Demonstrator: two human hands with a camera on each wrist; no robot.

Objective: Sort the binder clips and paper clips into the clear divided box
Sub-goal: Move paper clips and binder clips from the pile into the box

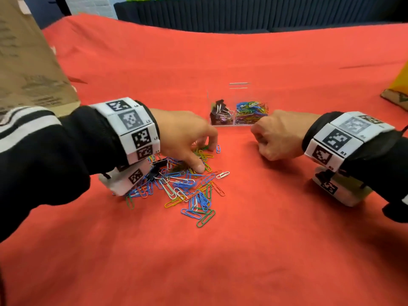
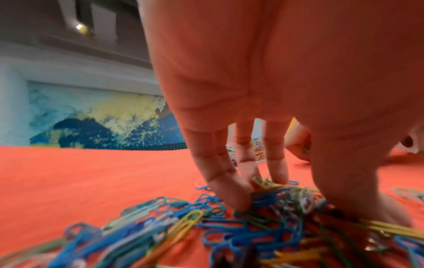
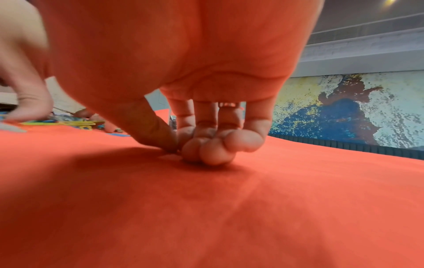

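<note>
A loose pile of coloured paper clips [image 1: 189, 188] lies on the red cloth, with a black binder clip [image 1: 157, 165] in its left part. My left hand [image 1: 205, 157] claws down into the pile's far edge, its fingers [image 2: 231, 190] and thumb pinching a raised bunch of paper clips [image 2: 289, 197]. The clear divided box [image 1: 239, 87] stands behind, with black binder clips [image 1: 220, 112] in its left compartment and paper clips [image 1: 251, 110] in its right. My right hand [image 1: 265, 144] rests on the cloth as a fist in front of the box; nothing shows between its curled fingers [image 3: 213, 154].
A brown paper bag [image 1: 28, 62] stands at the far left. A yellow object [image 1: 400, 82] sits at the right edge. Bare red cloth [image 1: 242, 250] stretches across the near side and beyond the box. A dark ribbed panel [image 1: 242, 14] runs along the back.
</note>
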